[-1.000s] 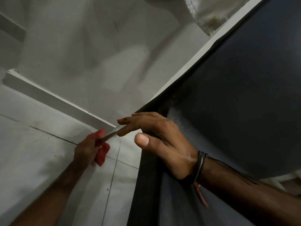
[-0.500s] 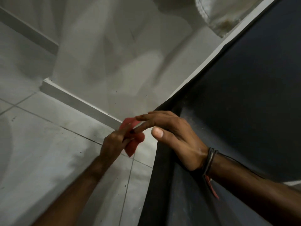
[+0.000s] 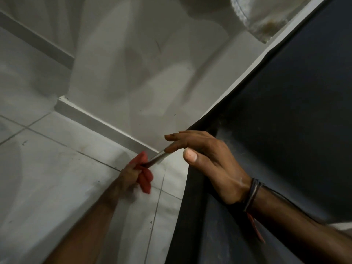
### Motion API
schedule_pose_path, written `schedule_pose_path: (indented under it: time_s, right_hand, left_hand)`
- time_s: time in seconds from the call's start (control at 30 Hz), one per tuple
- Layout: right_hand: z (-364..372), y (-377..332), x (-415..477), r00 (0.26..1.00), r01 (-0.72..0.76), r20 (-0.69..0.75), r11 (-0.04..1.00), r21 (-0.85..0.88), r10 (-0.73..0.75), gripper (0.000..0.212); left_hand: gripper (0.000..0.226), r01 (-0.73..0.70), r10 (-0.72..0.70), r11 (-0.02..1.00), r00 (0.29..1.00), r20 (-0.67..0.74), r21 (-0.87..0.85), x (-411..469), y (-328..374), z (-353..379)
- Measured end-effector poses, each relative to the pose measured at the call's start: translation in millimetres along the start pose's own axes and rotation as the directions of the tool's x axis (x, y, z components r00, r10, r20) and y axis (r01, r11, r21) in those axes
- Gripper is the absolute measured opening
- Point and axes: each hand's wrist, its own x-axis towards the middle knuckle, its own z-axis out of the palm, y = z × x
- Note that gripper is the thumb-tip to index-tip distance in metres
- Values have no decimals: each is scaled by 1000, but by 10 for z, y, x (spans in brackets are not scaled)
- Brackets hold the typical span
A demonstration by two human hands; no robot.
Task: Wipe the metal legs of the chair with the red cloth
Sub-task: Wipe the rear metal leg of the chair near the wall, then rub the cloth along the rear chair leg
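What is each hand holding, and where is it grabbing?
The left hand grips the red cloth, wrapped around the metal leg low down. The right hand rests on the dark chair edge, fingers spread, gripping nothing.

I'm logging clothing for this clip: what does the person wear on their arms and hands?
Both forearms are bare, no sleeves or gloves in view. The left hand wears nothing. The right hand has dark cord bracelets stacked at the wrist, with a thin red tag hanging from them.
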Motion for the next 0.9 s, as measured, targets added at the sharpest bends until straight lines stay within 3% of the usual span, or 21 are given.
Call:
schedule_pose_path:
  time_s: [0.13, 0.27, 0.4, 0.47, 0.63, 0.73, 0.9]
  right_hand:
    - [2, 9, -8, 1000, -17, -5, 1000, 4, 17, 67]
    - [-56, -121, -43, 996, -84, 14, 996, -38, 84, 69]
    - [-178, -561, -162, 989, -123, 69, 983, -138, 133, 70]
    - [-191, -1021, -268, 990, -114, 74, 990, -85, 120, 62]
    - [-269, -2129, -541, 985, -131, -106, 989, 62, 137, 30]
    - [-384, -2859, -655, 1000, -4, 19, 997, 71, 2, 27]
    - [-466, -3836, -763, 964, 162, 170, 960, 230, -204, 37]
  left_hand:
    - [29, 2, -6, 990, 1000, 27, 141, -364, 614, 21]
    - [37, 94, -90, 995, 991, -96, 42, -955, 1437, 96]
    - [28, 175, -199, 976, 959, -202, -129, -1994, 2202, 213]
    - [27, 208, -256, 956, 934, -248, -205, -2519, 2618, 245]
    - [39, 219, -322, 910, 908, -267, -352, -3595, 3389, 227]
    - [19, 253, -331, 930, 890, -313, -265, -4245, 3852, 210]
    - [24, 239, -248, 965, 713, -656, -104, -5265, 4383, -248]
